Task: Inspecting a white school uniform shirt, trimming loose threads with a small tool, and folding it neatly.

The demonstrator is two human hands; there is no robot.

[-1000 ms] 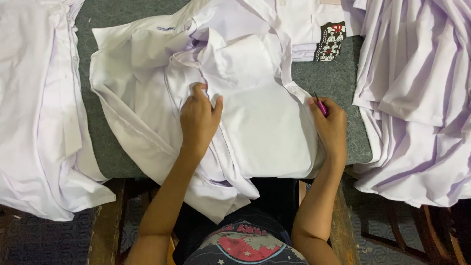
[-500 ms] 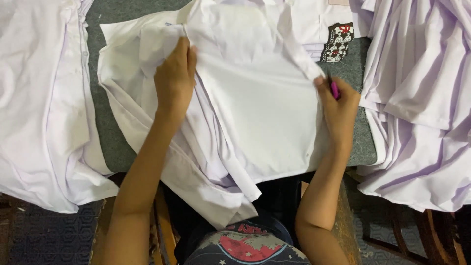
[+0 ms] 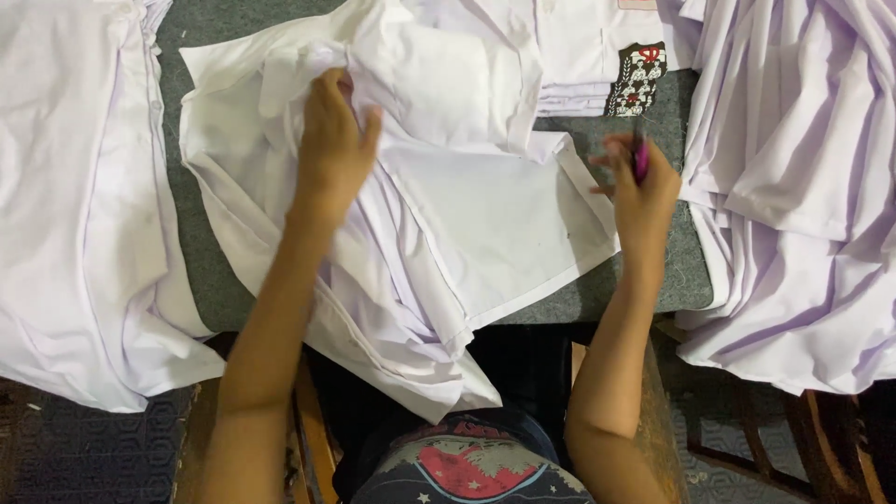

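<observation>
Left grip: your left hand [image 3: 331, 154] lies on the crumpled white cotton shirt [image 3: 439, 233], fingers loosely spread and curling into a bunched fold at its upper part; it gathers cloth rather than pinching it tight.
Right grip: your right hand [image 3: 644, 191] is pressed together around a small pink tool [image 3: 641, 161], which stands up between thumb and fingers; what kind of tool it is cannot be made out.
Shirt: it lies between your two hands on the grey felt-covered worktop [image 3: 201, 271], its lower hem hanging over the near edge towards your lap.
Beyond your right hand: a folded white shirt with a dark patterned badge [image 3: 639, 79].
Outer sides: a heap of white shirts left of your left hand [image 3: 79, 205], another heap right of your right hand [image 3: 793, 187].
Progress: judging by the rumpled cloth, this shirt is mid-handling, neither smoothed nor folded; the side heaps do not show which is finished.
</observation>
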